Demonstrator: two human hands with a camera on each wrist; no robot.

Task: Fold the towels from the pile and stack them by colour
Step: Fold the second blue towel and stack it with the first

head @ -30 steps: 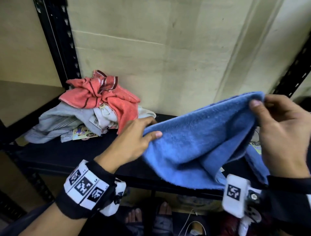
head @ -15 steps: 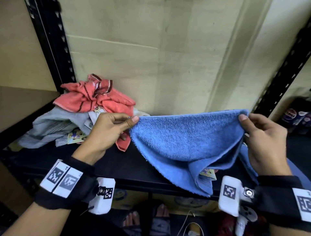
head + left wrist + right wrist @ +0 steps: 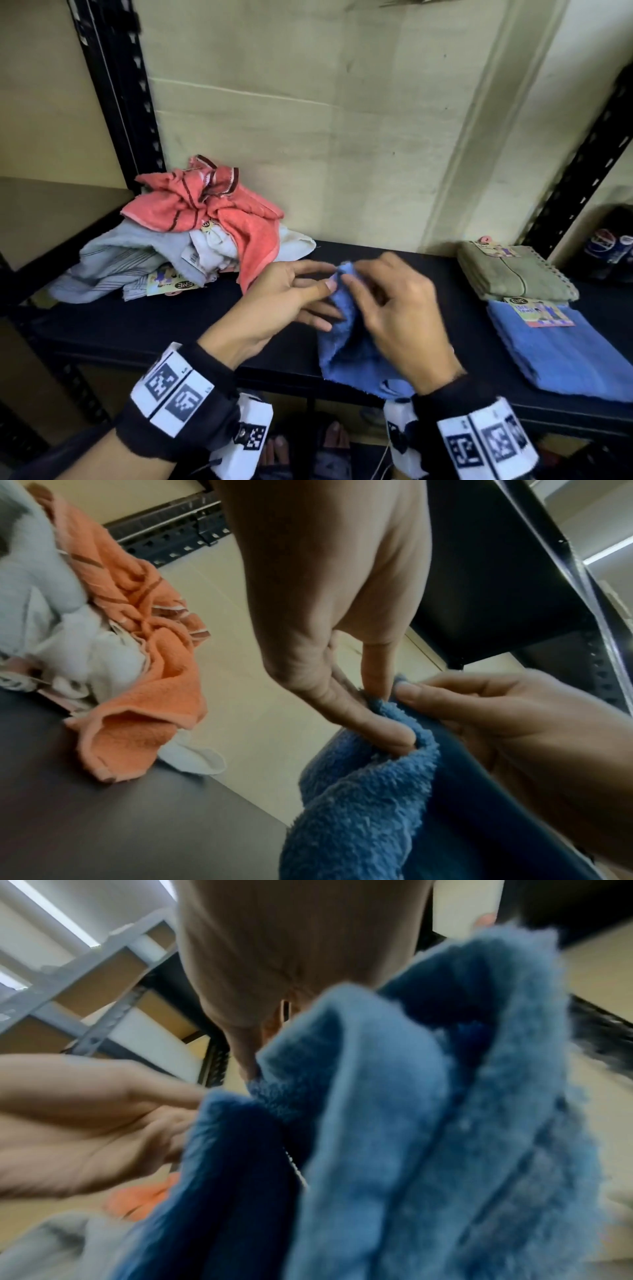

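Note:
A blue towel (image 3: 346, 356) hangs doubled over the front of the black shelf (image 3: 137, 329), its top corners brought together. My left hand (image 3: 291, 301) pinches those corners between thumb and fingers, seen close in the left wrist view on the blue towel (image 3: 369, 804). My right hand (image 3: 390, 308) meets it from the right and pinches the same top edge of the blue towel (image 3: 394, 1123). The unfolded pile (image 3: 191, 240) sits at the shelf's back left, with a coral striped towel (image 3: 219, 205) on top of grey and white ones.
At the right end of the shelf lie a folded olive towel (image 3: 510, 277) and, in front of it, a folded blue towel (image 3: 565, 353) with a paper label. Black perforated uprights (image 3: 116, 85) frame the shelf. A beige wall stands behind.
My hands were apart, stretching the blue towel's top edge wide. They have come together in the middle, so the towel now hangs doubled. The view has tilted down and to the right.

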